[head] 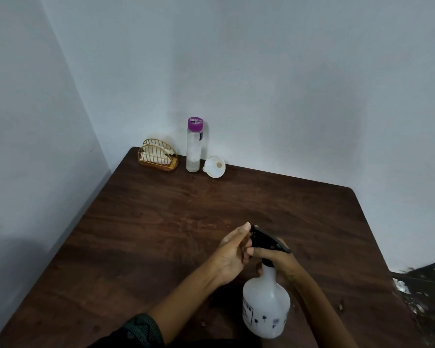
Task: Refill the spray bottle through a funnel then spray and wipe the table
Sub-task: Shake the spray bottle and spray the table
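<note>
A white spray bottle [265,305] with a black trigger head [269,239] is held above the near part of the dark wooden table [161,222]. My right hand [276,259] grips its neck just under the black head. My left hand [232,252] reaches to the front of the head, its fingertips at the nozzle. A clear bottle with a purple cap [194,145] stands at the far edge. A white funnel [215,167] lies on its side beside that bottle.
A gold wire napkin holder [158,158] with white napkins sits in the far left corner. White walls close the table on the left and back. The right table edge drops to a dark floor [427,285].
</note>
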Available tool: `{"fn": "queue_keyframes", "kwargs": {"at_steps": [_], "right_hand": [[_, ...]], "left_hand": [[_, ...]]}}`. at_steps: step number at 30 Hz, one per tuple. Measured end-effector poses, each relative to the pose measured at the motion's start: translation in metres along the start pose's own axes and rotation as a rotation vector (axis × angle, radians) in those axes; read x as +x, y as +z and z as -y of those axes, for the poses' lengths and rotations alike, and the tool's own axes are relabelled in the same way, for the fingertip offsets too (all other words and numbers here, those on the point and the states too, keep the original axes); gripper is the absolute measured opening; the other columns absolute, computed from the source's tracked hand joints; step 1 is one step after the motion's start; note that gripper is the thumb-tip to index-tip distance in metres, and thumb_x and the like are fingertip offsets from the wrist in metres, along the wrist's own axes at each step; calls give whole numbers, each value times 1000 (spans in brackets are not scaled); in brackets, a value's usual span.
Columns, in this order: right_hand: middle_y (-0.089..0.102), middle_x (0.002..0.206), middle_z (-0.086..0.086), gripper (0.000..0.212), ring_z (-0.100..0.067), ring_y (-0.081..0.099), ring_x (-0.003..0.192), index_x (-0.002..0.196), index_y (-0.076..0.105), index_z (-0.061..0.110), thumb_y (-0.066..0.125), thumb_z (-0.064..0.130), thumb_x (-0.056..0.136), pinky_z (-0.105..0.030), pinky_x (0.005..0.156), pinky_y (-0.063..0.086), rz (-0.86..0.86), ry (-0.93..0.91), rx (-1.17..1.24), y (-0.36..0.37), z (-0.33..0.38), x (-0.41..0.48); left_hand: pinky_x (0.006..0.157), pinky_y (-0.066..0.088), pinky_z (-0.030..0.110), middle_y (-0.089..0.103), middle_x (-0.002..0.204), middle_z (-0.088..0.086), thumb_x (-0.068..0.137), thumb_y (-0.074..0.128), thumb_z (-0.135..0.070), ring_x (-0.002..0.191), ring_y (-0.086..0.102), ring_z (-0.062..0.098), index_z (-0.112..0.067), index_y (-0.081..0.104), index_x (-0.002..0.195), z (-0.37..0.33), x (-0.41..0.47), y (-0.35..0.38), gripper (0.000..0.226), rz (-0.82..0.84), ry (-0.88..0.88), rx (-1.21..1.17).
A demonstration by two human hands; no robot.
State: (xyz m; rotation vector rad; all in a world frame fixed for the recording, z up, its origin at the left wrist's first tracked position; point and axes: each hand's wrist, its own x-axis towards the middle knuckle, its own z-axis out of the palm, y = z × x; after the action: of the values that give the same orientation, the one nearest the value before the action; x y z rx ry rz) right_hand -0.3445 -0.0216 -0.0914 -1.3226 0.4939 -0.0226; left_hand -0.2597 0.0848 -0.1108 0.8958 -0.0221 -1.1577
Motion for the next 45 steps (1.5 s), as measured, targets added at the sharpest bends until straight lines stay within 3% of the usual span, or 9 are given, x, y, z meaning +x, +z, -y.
{"fn": "queue_keyframes", "kwargs": {"at_steps": [7, 12, 15, 18, 24, 29, 32, 41, 45], "right_hand": [[61, 68, -21, 28, -23, 58, 50, 80, 68, -1, 79, 16, 61, -25, 39, 45, -31, -10, 31, 2, 1, 0], [67, 85, -23, 35, -26, 64, 68, 99, 68, 0, 76, 11, 67, -27, 42, 48, 27, 40, 39, 6, 4, -3], [70, 87, -19, 32, -24, 67, 72, 102, 69, 4, 72, -2, 71, -31, 55, 56, 4, 69, 151, 4, 5, -4], [69, 78, -17, 16, -26, 67, 72, 93, 67, -4, 63, 3, 79, -33, 65, 58, -31, 7, 146, 5, 10, -1], [56, 57, -8, 32, -20, 56, 55, 78, 65, 1, 64, 31, 87, -32, 52, 52, -270, 161, -185, 6, 8, 13], [71, 91, -19, 28, -30, 70, 83, 101, 65, -1, 58, 25, 93, -35, 56, 57, -13, 199, -241, -1, 18, 9], [63, 65, -14, 30, -23, 61, 56, 84, 64, -2, 62, 27, 89, -33, 53, 51, -129, 174, -243, 6, 12, 13], [73, 95, -14, 25, -30, 70, 82, 104, 67, 7, 60, 26, 90, -28, 48, 51, 11, 239, -327, -6, 23, 7], [67, 69, -17, 27, -26, 66, 59, 82, 66, 0, 62, 26, 89, -24, 42, 47, -269, 160, -279, -15, 19, 12]], "left_hand": [[60, 36, 15, 64, 95, -5, 78, 64, -29, 72, 52, 2, -23, 71, 105, -6, -6, 3, 28, 61, 32, -34], [53, 28, 18, 35, 59, -7, 86, 56, -28, 52, 33, 2, -17, 64, 119, -11, -7, -8, 36, 106, 44, 131], [71, 42, 19, 59, 72, -7, 91, 54, -22, 69, 53, 3, -15, 58, 127, -13, -8, -17, 37, 124, 31, 100], [98, 44, 33, 69, 111, -8, 98, 46, -31, 108, 60, 11, -22, 58, 124, -9, -11, -32, 30, -69, -22, 278], [82, 44, 21, 65, 115, 5, 93, 54, -12, 110, 58, 19, -15, 65, 105, -6, -19, -99, 17, -549, 202, 897], [115, 7, 49, 10, 158, 0, 83, 59, -54, 146, 5, 25, -27, 17, 150, -13, -27, -146, 84, -645, -34, 1723], [113, -2, 57, -10, 159, 4, 74, 57, -70, 146, -7, 31, -24, 0, 151, -15, -26, -157, 107, -600, -175, 1818], [112, -5, 61, -5, 159, 5, 71, 57, -74, 146, 1, 32, -21, 0, 151, -24, -24, -154, 111, -600, -255, 1958], [112, -6, 60, -1, 159, 7, 71, 57, -73, 145, 5, 34, -18, 2, 151, -28, -22, -150, 111, -594, -299, 2021]]}}
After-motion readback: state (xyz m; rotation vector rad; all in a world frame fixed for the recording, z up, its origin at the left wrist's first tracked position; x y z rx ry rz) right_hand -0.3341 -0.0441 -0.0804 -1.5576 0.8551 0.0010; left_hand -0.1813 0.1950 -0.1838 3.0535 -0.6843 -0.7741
